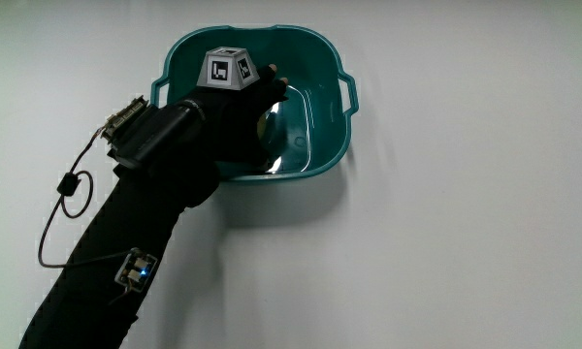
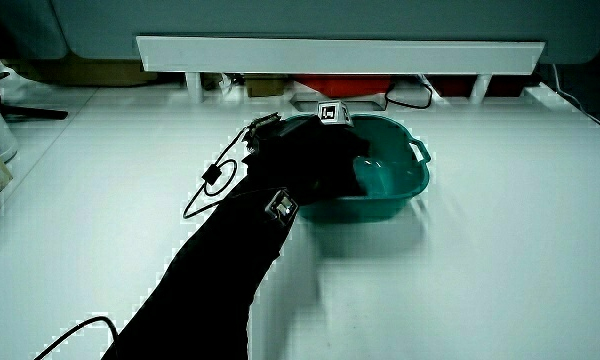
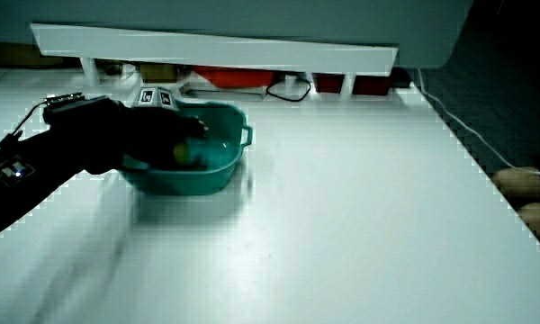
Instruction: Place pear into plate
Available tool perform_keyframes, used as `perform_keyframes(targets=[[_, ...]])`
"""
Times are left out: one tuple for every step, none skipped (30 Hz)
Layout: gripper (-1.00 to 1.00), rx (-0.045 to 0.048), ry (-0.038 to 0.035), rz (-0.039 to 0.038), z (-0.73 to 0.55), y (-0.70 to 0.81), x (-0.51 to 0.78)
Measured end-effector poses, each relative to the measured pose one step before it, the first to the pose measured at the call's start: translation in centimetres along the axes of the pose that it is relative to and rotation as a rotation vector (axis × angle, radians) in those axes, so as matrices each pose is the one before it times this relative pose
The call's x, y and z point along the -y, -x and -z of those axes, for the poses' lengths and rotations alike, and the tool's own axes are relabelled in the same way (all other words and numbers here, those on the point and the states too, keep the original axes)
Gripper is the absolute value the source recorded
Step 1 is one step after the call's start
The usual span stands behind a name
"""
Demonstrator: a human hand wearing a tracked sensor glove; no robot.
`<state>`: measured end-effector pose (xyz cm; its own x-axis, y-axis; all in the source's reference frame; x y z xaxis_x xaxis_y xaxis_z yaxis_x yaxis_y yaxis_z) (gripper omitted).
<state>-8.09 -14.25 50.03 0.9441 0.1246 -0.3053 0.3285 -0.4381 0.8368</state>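
The plate is a teal basin with two handles [image 1: 322, 58], also visible in both side views [image 2: 385, 205] [image 3: 202, 178]. My gloved hand [image 1: 255, 109] reaches down into the basin, with the patterned cube [image 1: 226, 69] on its back. A small patch of the pale yellow-green pear [image 1: 269, 126] shows under the curled fingers. In a side view the pear [image 3: 182, 153] sits low inside the basin, with the hand [image 3: 157, 126] wrapped over it. The hand hides most of the pear. In a side view the forearm [image 2: 280, 190] covers the part of the basin's rim nearest the person.
A low white partition [image 2: 340, 52] [image 3: 216, 49] runs along the table's edge farthest from the person, with a red object and cables under it. A thin black cable [image 1: 63, 199] loops from the forearm over the table.
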Motion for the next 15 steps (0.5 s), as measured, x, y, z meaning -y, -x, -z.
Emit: perform_keyframes(targets=[[-0.72,-0.00463,0.00217,0.00430,-0.023,-0.056,0.054],[-0.78,0.00537,0.00252,-0.00290,0.044,0.041,-0.057],[-0.83,-0.00183,-0.00059,-0.00223,0.040,0.021,-0.018],[-0.89,0.00184,0.00625,-0.00146,0.004,0.016,0.062],[-0.94,0.00729,0.00045,0.00475,0.078,0.175,-0.179],[-1.00,-0.00676,-0.00516,0.00399,0.015,0.063,-0.028],[-1.00,0.01084,0.00500,-0.00676,-0.013,0.035,0.088],[-1.00,0.00205,-0.00851,0.01978,0.023,0.271,-0.364],[-1.00,0.01122,0.00137,-0.00953,-0.186,-0.164,0.513],[-1.00,-0.00123,-0.00321,0.01416,-0.052,0.320,-0.365],[-1.00,0.00724,-0.00931,-0.00565,-0.243,-0.132,0.517],[-1.00,0.00541,0.00874,0.00496,-0.150,0.084,0.141],[-1.00,-0.00230,-0.00590,0.00791,-0.178,0.146,0.144],[-1.00,0.00705,-0.00873,0.01491,-0.197,0.257,0.047],[-1.00,0.01369,-0.01020,0.01329,-0.266,0.206,0.203]])
